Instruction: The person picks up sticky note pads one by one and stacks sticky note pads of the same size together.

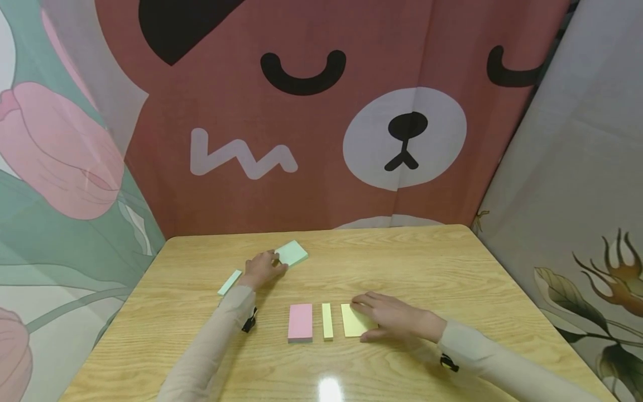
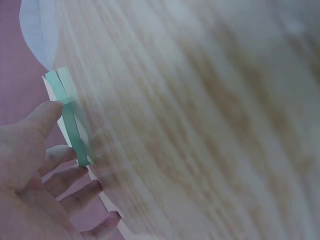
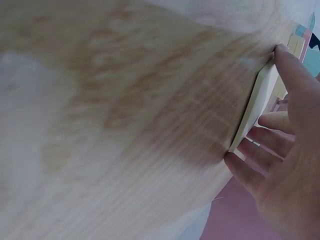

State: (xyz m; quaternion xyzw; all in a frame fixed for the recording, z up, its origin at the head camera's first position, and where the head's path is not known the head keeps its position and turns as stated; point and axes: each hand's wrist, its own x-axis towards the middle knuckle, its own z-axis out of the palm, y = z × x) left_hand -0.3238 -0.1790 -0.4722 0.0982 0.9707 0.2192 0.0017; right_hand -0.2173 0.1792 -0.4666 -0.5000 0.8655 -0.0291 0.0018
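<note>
A light green pad (image 1: pixel 292 253) lies toward the back, left of centre; my left hand (image 1: pixel 262 269) holds its near left side. In the left wrist view, the thumb and index finger of my left hand (image 2: pixel 45 170) are at the green pad's edge (image 2: pixel 70 122). My right hand (image 1: pixel 394 318) spans a square yellow pad (image 1: pixel 355 324), thumb at the near edge and fingers at the far edge. The right wrist view shows my right hand (image 3: pixel 290 145) gripping the yellow pad (image 3: pixel 255 102) by opposite edges, flat on the wood.
Between the hands lie a pink pad (image 1: pixel 300 322) with a bluish lower layer and a narrow yellow strip pad (image 1: pixel 327 322). A narrow pale green strip pad (image 1: pixel 229 282) lies left of my left hand. Printed curtains (image 1: pixel 321 201) stand behind and beside the wooden table (image 1: pixel 427 257).
</note>
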